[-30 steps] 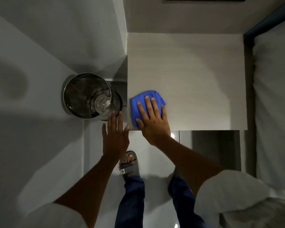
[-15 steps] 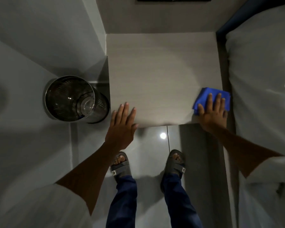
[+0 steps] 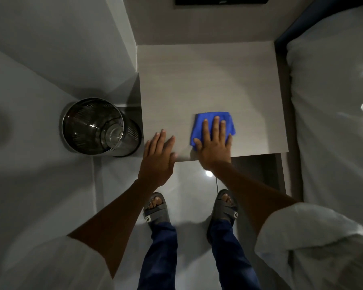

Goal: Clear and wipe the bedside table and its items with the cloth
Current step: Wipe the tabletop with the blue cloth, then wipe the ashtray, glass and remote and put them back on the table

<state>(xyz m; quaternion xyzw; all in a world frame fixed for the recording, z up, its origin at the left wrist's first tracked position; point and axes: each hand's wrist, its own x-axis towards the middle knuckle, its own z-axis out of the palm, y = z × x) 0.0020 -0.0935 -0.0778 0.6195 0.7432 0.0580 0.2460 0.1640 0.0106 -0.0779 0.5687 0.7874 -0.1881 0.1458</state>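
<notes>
The pale wood-grain bedside table (image 3: 207, 80) fills the middle of the view, with nothing standing on its top. A folded blue cloth (image 3: 199, 124) lies near the table's front edge, right of centre. My right hand (image 3: 215, 145) presses flat on the cloth, fingers spread and pointing away from me. My left hand (image 3: 157, 158) rests flat at the table's front left corner, fingers together, holding nothing.
A shiny perforated metal bin (image 3: 98, 127) stands on the floor left of the table, against the white wall. The bed with white bedding (image 3: 333, 122) runs along the right. My sandalled feet (image 3: 156, 210) stand on the glossy floor. A dark panel (image 3: 220, 1) is on the back wall.
My right hand slid the cloth from the table's front left to its right edge, then back toward the middle. My left hand moved onto the front left corner.
</notes>
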